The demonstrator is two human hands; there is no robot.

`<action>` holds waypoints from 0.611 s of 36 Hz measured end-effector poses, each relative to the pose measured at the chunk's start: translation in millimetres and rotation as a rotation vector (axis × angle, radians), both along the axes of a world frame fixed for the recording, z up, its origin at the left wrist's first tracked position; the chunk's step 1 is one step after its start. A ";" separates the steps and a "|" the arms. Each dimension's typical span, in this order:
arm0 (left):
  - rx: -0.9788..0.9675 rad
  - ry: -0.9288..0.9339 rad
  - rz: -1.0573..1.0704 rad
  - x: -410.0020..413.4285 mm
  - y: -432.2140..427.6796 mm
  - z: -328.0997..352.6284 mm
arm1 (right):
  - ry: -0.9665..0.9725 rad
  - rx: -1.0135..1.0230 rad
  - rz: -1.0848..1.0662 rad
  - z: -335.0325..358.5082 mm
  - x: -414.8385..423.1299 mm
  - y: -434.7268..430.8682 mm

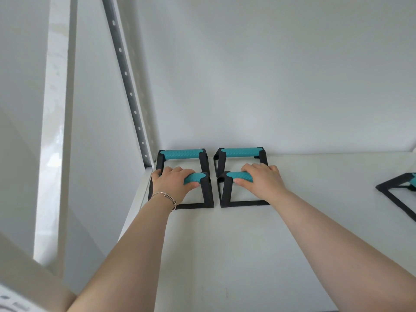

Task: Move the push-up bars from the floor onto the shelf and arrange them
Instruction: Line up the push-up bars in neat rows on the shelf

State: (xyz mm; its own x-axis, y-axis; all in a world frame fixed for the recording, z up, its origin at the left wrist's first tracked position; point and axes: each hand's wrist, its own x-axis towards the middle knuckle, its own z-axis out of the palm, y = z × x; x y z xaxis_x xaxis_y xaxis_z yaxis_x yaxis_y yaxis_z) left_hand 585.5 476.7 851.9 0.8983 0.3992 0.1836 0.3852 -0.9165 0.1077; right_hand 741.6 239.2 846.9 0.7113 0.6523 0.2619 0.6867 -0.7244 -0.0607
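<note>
Five push-up bars show on the white shelf (258, 244), each a black angular frame with a ribbed teal grip. Against the perforated steel upright (126, 73) in the shelf's back left corner stands the rear left bar (182, 154), the rear right bar (240, 152) just beside it. The front left bar (206, 190) and front right bar (227, 190) sit before them, nearly touching. A fifth bar (396, 190) lies well apart, cut off at the right edge. The left hand (172, 183), bracelet (165, 197) at its wrist, wraps the front left grip; the right hand (262, 179) wraps the front right grip.
</note>
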 end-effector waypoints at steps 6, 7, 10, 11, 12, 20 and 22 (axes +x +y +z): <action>-0.056 -0.043 0.041 3.8 -13.5 8.7 | 0.073 0.051 -0.005 3.5 -3.6 -3.6; -0.060 -0.078 0.041 6.4 -20.0 11.8 | 0.074 0.087 -0.013 4.8 -3.6 -6.4; -0.029 -0.172 0.025 19.3 -47.6 21.1 | 0.013 0.157 -0.065 11.4 -2.1 -21.4; -0.021 -0.197 0.016 24.6 -59.2 23.8 | -0.019 0.169 -0.090 13.8 -0.9 -29.1; -0.010 -0.214 0.005 30.1 -71.4 26.3 | -0.052 0.178 -0.116 15.9 0.3 -37.6; 0.062 -0.172 -0.113 90.1 -191.0 35.7 | -0.177 0.157 -0.300 29.8 24.6 -148.2; 0.050 -0.163 -0.136 106.3 -227.0 36.0 | -0.191 0.148 -0.346 32.6 33.4 -184.7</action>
